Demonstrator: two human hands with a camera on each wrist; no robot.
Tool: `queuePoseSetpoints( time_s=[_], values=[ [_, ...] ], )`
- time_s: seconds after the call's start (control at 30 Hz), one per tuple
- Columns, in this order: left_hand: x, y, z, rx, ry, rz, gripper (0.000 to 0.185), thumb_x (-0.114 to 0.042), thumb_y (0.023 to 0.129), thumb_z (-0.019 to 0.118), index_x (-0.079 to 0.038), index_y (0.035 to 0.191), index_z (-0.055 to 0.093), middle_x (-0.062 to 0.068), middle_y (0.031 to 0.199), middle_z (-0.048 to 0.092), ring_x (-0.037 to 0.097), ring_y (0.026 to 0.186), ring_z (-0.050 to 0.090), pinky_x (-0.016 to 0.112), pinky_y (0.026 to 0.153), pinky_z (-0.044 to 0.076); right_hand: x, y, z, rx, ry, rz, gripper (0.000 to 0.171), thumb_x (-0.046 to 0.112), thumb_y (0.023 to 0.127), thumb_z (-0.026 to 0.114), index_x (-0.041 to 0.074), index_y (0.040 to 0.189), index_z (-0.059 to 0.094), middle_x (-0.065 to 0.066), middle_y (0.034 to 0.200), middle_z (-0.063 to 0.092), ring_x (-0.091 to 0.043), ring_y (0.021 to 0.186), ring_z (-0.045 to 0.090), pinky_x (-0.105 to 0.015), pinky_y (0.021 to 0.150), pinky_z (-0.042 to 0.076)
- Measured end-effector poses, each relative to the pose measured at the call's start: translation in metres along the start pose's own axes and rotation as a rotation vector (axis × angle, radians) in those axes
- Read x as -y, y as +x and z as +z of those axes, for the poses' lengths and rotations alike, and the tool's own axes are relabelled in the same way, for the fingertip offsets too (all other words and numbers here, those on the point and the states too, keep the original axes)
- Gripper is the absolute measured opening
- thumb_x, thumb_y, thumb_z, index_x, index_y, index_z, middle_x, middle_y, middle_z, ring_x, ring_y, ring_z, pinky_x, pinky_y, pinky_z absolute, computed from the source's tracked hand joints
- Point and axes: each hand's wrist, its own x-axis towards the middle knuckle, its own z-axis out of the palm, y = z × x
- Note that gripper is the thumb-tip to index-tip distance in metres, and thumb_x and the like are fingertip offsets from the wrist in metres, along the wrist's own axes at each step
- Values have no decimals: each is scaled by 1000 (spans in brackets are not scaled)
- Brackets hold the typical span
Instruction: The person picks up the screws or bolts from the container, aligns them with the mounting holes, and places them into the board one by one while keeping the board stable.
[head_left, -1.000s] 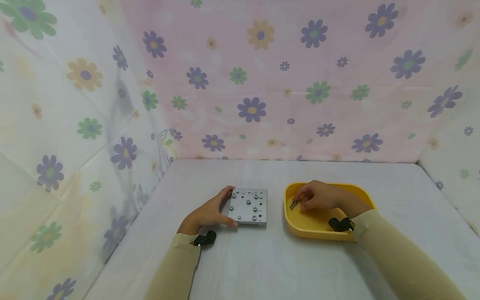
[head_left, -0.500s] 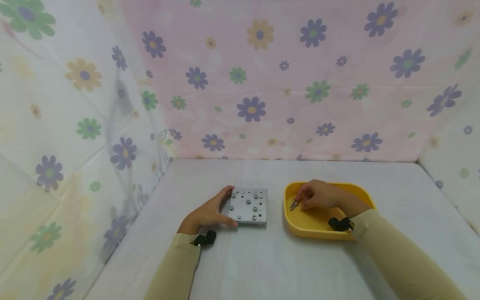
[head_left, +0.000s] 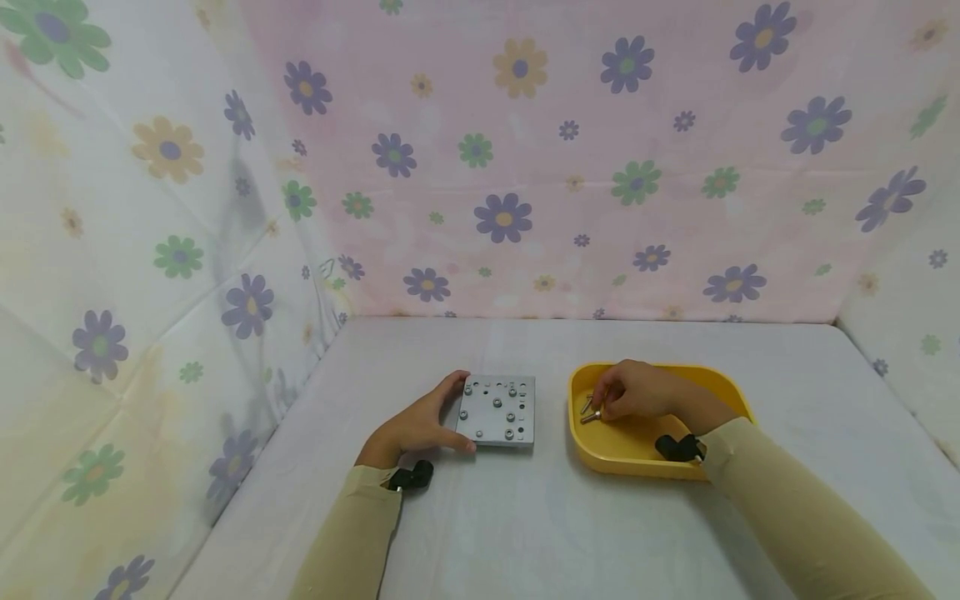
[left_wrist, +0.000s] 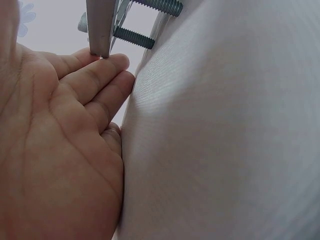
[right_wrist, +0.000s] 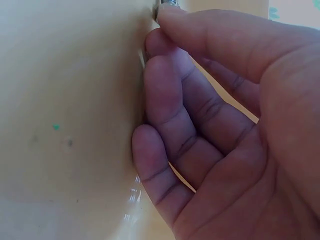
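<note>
White cloth table (head_left: 525, 517); right hand (head_left: 637, 392) seemingly pinches metal bolts (head_left: 589, 412).

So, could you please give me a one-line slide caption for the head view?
Left hand holds a metal plate while right hand picks bolts from a yellow tray.

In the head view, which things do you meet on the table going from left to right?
Left hand → metal plate → bolts → right hand, inside the yellow tray.
</note>
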Motion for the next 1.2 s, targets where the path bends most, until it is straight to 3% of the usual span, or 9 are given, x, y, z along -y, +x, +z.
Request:
queuePoseSetpoints(
  time_s=[0.53, 0.87, 1.2],
  values=[
    [-3, -3, 0, 6, -21, -3, 116, -37, 61, 100, -35, 155, 32, -7, 164, 37, 16, 157, 25, 52, 129, 12, 4, 3, 4, 11, -40, 38, 9, 19, 89, 81, 18, 98, 78, 2, 90, 71, -17, 79, 58, -30, 73, 50],
    [-2, -2, 1, 8, -9, 2, 114, -38, 61, 100, -38, 153, 33, -9, 163, 38, 16, 155, 27, 52, 129, 14, 4, 1, 2, 5, -55, 67, 7, 20, 92, 79, 20, 98, 76, 3, 95, 70, -18, 84, 59, -31, 78, 51],
    [-4, -4, 0, 5, -22, 2, 114, -36, 61, 100, -38, 153, 33, -8, 164, 37, 17, 157, 25, 52, 129, 12, 7, -1, -1, 5, -68, 33, 8, 24, 94, 77, 19, 100, 77, 5, 96, 72, -16, 85, 60, -31, 79, 52]
  ],
)
